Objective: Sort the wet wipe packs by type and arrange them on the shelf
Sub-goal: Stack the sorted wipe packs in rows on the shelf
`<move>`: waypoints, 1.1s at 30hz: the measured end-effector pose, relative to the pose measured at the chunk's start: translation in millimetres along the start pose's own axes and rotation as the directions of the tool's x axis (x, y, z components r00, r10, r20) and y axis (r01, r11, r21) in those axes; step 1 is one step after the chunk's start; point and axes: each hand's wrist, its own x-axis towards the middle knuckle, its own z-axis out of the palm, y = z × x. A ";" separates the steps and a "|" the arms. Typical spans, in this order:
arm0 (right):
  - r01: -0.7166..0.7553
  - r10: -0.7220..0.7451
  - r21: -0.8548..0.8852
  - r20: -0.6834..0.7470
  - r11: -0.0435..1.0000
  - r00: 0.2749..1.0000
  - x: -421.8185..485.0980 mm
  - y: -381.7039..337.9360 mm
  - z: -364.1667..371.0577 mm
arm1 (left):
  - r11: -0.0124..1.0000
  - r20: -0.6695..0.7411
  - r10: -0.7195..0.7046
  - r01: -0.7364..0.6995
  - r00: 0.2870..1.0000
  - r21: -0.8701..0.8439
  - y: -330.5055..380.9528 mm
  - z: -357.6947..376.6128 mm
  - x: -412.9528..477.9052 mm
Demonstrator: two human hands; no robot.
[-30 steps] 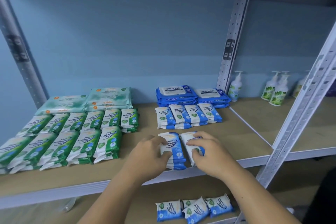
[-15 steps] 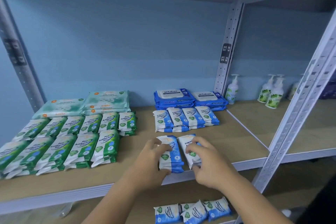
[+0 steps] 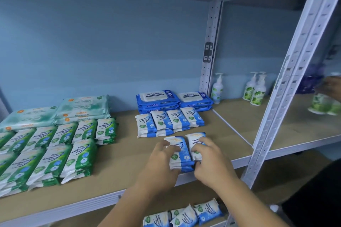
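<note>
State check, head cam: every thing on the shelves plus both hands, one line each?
Left hand, grips the front blue packs.
Right hand, grips them too.
Front blue packs, side by side at shelf front.
Blue pack row, lined up, stacked.
Antabax packs, two flat stacks.
Green pine packs, lying in two rows.
Teal packs, stacked flat.
Lower-shelf packs, loose jumble.
Pump bottles, upright.
</note>
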 end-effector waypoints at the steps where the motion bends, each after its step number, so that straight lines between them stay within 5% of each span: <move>1: -0.037 0.037 -0.001 -0.028 0.999 0.999 2.5 10.3 -1.8 | 1.000 0.008 0.005 -0.005 1.000 -0.014 6.4 6.7 6.5; 9: -0.284 0.303 0.111 -0.248 0.952 0.920 31.2 83.8 8.0 | 0.990 0.057 0.144 -0.143 0.988 -0.018 43.4 61.4 77.6; 16: -0.423 0.451 0.168 -0.207 0.891 0.868 61.8 101.4 10.4 | 0.970 0.051 0.242 -0.243 0.969 0.025 50.9 94.9 135.7; 27: -0.405 0.423 0.123 -0.312 0.906 0.851 73.3 113.1 21.3 | 0.934 0.014 0.357 -0.357 0.934 0.022 46.3 108.8 150.7; 33: -0.421 0.443 0.142 -0.359 0.896 0.821 75.4 109.9 25.9 | 0.894 0.011 0.369 -0.358 0.929 0.268 53.5 109.7 168.8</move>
